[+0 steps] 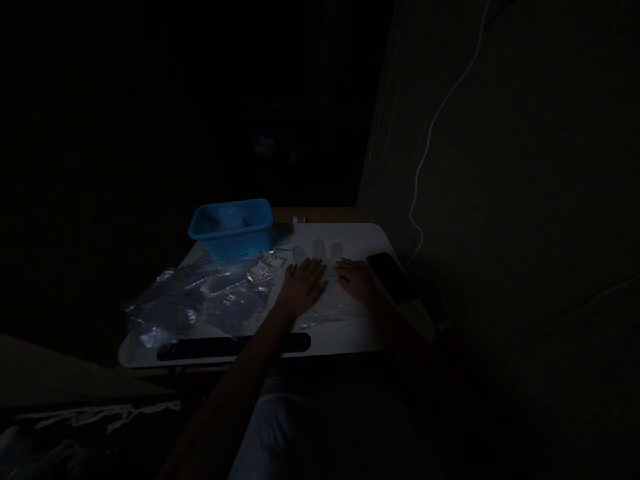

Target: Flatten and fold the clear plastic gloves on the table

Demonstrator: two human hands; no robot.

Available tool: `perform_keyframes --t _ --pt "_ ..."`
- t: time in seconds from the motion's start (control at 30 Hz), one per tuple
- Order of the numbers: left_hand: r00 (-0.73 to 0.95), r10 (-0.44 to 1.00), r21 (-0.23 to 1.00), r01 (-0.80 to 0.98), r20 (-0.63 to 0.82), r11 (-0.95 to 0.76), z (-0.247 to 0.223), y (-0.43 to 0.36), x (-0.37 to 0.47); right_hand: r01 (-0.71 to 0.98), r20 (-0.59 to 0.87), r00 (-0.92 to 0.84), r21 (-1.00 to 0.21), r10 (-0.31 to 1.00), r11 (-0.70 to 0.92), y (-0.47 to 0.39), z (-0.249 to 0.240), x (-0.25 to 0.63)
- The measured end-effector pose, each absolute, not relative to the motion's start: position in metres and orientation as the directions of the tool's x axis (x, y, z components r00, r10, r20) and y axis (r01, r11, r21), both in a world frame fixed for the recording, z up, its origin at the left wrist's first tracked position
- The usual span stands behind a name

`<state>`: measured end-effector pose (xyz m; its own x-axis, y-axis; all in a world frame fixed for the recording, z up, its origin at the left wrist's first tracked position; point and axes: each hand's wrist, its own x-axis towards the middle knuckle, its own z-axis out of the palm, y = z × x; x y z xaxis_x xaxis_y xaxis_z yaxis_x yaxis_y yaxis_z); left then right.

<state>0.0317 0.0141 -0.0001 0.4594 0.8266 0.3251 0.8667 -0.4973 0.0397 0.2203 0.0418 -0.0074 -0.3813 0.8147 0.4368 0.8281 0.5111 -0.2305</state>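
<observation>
A clear, thin disposable plastic glove [320, 249] lies flat on the white tabletop, its finger ends pointing away from me. My left hand [303, 287] rests palm down on it with the fingers spread. On the glove's right side is my right hand [354, 279], its fingers reaching left and slightly bent, the thumb apart from them. Neither hand visibly grips anything. To the left of my left hand, a heap of crinkled clear plastic [215, 300] covers much of the table. Dim light hides fine detail around the fingertips.
A blue plastic basin [237, 243] stands at the table's back left. A dark phone [391, 275] lies near the right edge. Along the front runs a black slot [200, 348] in the white table [345, 340]. A white cable [429, 133] hangs at the right wall.
</observation>
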Motion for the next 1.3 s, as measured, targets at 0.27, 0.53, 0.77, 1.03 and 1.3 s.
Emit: perform_keyframes --t 0.27,0.53,0.77,1.03,1.3 --pt "0.569 0.799 0.048 0.808 0.196 -0.587 0.000 0.017 0.033 0.827 0.463 -0.341 -0.267 0.818 0.495 0.044 -0.011 0.223" --pt "0.557 0.810 0.083 0.812 0.183 -0.577 -0.001 0.017 0.032 0.895 0.458 -0.137 -0.323 0.878 0.309 0.047 -0.014 0.230" --pt "0.551 0.813 0.060 0.819 0.190 -0.570 -0.001 0.016 0.033 0.935 0.384 -0.283 -0.095 0.879 0.342 0.032 -0.008 0.219" --pt "0.549 0.815 0.069 0.820 0.185 -0.568 -0.002 0.016 0.033 0.960 0.418 -0.241 -0.029 0.876 0.278 0.024 -0.015 0.216" --pt "0.543 0.818 0.069 0.824 0.190 -0.563 0.000 0.015 0.033 0.948 0.386 -0.268 -0.058 0.883 0.313 0.028 -0.013 0.223"
